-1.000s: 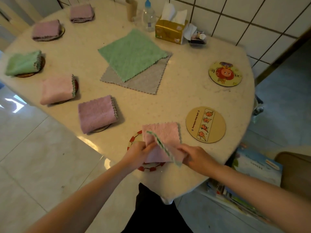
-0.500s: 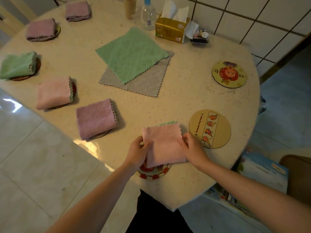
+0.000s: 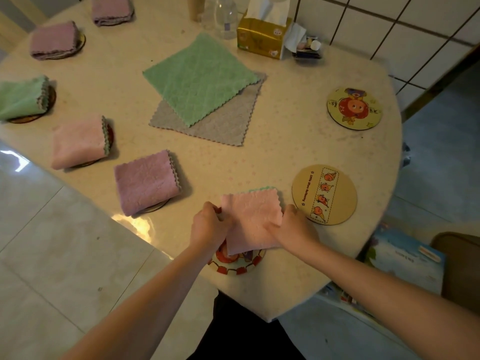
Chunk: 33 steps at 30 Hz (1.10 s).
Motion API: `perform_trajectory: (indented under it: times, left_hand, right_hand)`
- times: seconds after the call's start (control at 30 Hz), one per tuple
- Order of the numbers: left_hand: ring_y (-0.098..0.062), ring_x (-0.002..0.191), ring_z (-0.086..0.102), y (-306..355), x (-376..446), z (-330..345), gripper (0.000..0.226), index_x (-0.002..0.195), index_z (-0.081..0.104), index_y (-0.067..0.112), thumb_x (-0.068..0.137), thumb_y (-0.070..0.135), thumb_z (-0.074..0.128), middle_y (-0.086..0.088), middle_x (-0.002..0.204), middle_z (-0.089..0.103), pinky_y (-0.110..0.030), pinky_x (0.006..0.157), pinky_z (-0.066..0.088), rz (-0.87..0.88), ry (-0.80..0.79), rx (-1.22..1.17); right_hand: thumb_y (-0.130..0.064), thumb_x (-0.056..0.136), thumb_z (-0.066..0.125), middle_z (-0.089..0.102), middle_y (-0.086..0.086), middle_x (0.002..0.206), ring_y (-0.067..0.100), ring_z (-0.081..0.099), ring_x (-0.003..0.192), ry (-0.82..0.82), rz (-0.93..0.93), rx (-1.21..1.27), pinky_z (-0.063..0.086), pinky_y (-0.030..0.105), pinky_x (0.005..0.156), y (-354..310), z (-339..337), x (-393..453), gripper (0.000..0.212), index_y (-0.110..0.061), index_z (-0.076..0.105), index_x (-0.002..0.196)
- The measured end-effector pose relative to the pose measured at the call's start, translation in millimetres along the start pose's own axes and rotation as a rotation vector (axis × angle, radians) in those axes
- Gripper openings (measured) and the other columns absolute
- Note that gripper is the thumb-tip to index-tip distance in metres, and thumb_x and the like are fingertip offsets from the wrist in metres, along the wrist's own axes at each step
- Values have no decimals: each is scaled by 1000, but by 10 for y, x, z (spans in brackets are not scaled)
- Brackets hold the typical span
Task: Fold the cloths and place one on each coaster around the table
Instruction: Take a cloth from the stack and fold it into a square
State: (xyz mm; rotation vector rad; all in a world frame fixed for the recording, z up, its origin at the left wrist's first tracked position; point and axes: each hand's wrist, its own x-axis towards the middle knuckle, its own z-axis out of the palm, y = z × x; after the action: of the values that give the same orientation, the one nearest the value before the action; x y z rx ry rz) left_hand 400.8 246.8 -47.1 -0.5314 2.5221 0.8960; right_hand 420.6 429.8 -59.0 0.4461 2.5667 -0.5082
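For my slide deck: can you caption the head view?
Both hands, left and right, settle a folded pink cloth onto the red-rimmed round coaster at the beige table's near edge.

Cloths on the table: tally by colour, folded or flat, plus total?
Purple/mauve: 3, folded
Pink: 2, one folded, one under both hands
Green: 2, one folded, one flat
Grey: 1, flat under the green one
Total: 8
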Motion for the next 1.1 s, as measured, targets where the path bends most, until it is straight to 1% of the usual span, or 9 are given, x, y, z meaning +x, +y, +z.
perform_trajectory:
  times: [0.1,0.27,0.43,0.53,0.63,0.73,0.83,0.97,1.1]
  left_hand:
    - [-26,105,52,115,-121,24,36,116,44,8,86,22,57,-9,116,51,-37,91,47,68,-129,150]
    - [-25,110,49,40,-153,127,74,125,36,7,64,17,76,-9,122,44,-32,91,46,13,-136,174]
    - [-31,112,51,179,-80,93,50,127,40,3,84,20,59,-16,123,51,-42,94,47,-262,-157,-149]
    - [-27,95,58,162,4,25,55,121,47,3,79,31,69,-13,107,58,-36,71,52,-377,-172,-358]
    - [-24,79,61,175,30,-26,42,107,58,0,78,27,74,-12,91,63,-30,56,48,-406,-199,-554]
    - [-23,75,56,140,-9,-127,21,92,64,4,81,20,73,-11,86,62,-32,65,47,-344,-242,-670]
    - [-27,86,61,-4,-127,-281,19,99,63,5,82,13,70,-13,97,64,-39,82,52,-282,-285,-798]
    - [-29,92,63,-366,-297,-373,19,100,61,8,82,10,67,-14,102,64,-44,80,55,-279,-323,-798]
    - [-30,88,65,-664,-400,-327,15,94,58,6,82,5,67,-16,100,64,-41,75,56,-310,-298,-795]
  right_hand:
    - [-60,74,64,49,9,116,29,58,96,-3,-10,-48,44,33,66,-37,58,-75,75,-7,38,121]
    - [-50,73,71,48,11,118,30,57,96,-3,16,-9,48,36,72,-51,68,-109,71,-7,38,119]
    - [-39,71,77,58,12,110,26,61,93,-97,177,354,48,32,65,-30,-27,5,67,-2,47,117]
    - [-37,79,71,59,10,98,24,57,80,-203,269,593,42,28,48,11,-99,23,54,0,54,114]
    - [-29,85,67,59,5,96,17,55,76,-287,287,724,38,24,49,11,-182,-20,36,-5,54,109]
    - [-30,85,67,65,9,106,22,60,88,-295,223,743,51,31,65,7,-190,-39,37,-5,58,111]
    - [-37,86,63,64,6,106,24,61,97,-300,103,757,55,45,86,-15,-144,-127,30,-15,58,106]
    - [-30,90,59,60,6,108,23,61,96,-335,-40,738,56,31,63,-59,-45,-278,27,-15,53,111]
    - [-20,91,58,59,3,105,19,57,96,-303,-109,650,49,28,68,-63,101,-354,24,-13,54,114]
